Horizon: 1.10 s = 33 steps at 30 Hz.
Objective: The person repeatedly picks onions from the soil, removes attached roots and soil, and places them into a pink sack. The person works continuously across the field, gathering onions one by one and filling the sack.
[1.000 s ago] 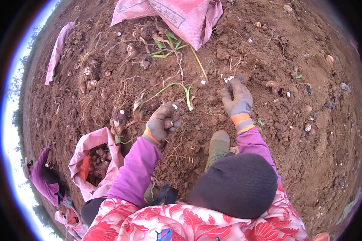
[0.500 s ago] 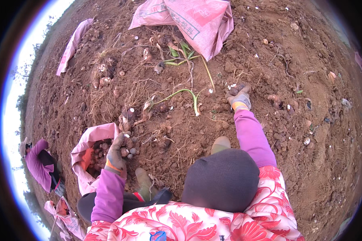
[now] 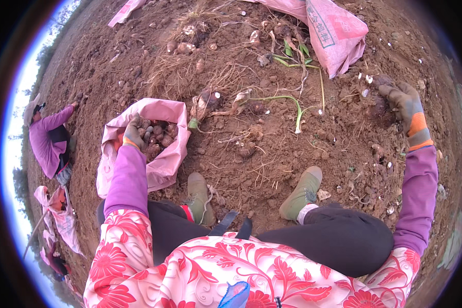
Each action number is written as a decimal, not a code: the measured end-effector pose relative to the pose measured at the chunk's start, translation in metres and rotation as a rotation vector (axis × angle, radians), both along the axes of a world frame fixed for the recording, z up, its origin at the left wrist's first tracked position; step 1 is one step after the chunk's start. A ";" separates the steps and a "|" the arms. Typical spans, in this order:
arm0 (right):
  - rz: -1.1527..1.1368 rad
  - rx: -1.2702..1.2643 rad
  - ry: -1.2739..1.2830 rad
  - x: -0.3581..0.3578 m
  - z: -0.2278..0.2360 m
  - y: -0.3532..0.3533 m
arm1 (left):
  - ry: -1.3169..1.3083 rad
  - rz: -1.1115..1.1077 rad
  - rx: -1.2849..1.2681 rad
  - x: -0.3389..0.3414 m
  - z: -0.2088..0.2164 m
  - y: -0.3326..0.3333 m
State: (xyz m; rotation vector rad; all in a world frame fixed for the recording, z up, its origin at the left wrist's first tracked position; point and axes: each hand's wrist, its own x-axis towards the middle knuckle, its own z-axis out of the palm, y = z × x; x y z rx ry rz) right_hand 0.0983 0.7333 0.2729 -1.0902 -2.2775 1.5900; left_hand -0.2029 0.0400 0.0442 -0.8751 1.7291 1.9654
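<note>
My left hand [image 3: 134, 133], in a grey-brown glove with an orange cuff, is inside the mouth of a pink woven sack [image 3: 168, 160]. Small round brown taro corms [image 3: 161, 134] lie in the sack against this hand; its fingers are partly hidden among them. Out to the far right, my gloved right hand [image 3: 406, 102] is closed over a dark, soil-covered taro corm [image 3: 381, 107] at ground level. White cut spots [image 3: 365, 93] show beside that corm.
Ahead lie a folded pink sack [image 3: 339, 38], a bent green stalk [image 3: 295, 105] and a taro clump [image 3: 208, 100] with dry roots. My green shoes [image 3: 302, 194] stand on loose brown soil. Another person [image 3: 49, 138] crouches at the left, near a second open sack [image 3: 61, 218].
My left hand has gone from the sack's outer edge, where it held several small corms, into its mouth. My right hand has moved farther right. The view has shifted and my knees are spread apart.
</note>
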 end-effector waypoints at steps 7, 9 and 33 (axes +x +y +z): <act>0.198 0.999 0.324 -0.077 0.094 -0.025 | -0.203 0.088 -0.248 -0.002 -0.077 -0.049; 0.173 1.270 0.448 -0.115 0.065 -0.066 | -0.143 0.183 -0.414 0.001 -0.071 -0.041; 0.719 0.127 0.347 -0.038 -0.173 -0.263 | -0.072 -0.438 1.051 0.157 0.013 0.263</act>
